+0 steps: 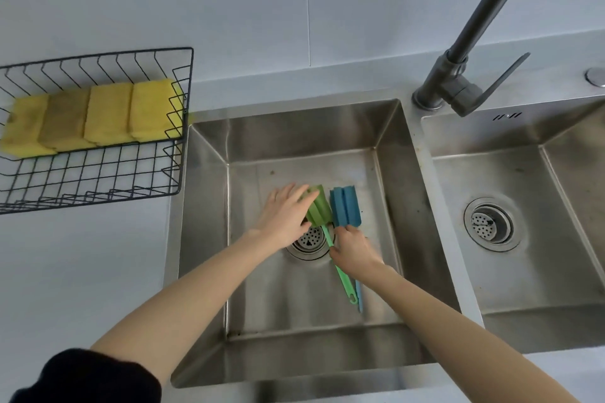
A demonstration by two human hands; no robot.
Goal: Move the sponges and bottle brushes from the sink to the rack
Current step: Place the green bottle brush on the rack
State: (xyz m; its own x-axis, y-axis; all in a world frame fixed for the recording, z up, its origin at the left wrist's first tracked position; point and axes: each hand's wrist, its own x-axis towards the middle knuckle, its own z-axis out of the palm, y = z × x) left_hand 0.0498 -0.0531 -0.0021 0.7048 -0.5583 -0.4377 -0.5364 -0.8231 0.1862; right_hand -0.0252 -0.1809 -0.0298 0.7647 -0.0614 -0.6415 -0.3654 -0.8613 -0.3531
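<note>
Bottle brushes, two of them, lie side by side on the floor of the left sink basin (209, 206), heads toward the back wall, handles toward the front. Green bottle brush (319, 211): sponge head sits just above the drain strainer (309, 239); thin green handle runs diagonally down-right and ends in a loop. Blue bottle brush (344, 208): head just to the right of the green one, touching or nearly so; its pale blue handle shows beside the green handle near the front. Left hand (284, 216) rests on the green head, fingers spread and draped over its left side, not closed around it. Right hand (352, 247) is at the base of the blue head, fingers curled down around the shaft; whether the grip is fully closed I cannot tell. Both forearms are bare; a dark sleeve (88, 376) shows at lower left. Four yellow sponges (98, 114) stand in a row inside the black wire rack (98, 180) on the counter left of the sink. Dark grey faucet (465, 75) stands between the left basin and the right sink basin (523, 288), which has its own drain (491, 224).
</note>
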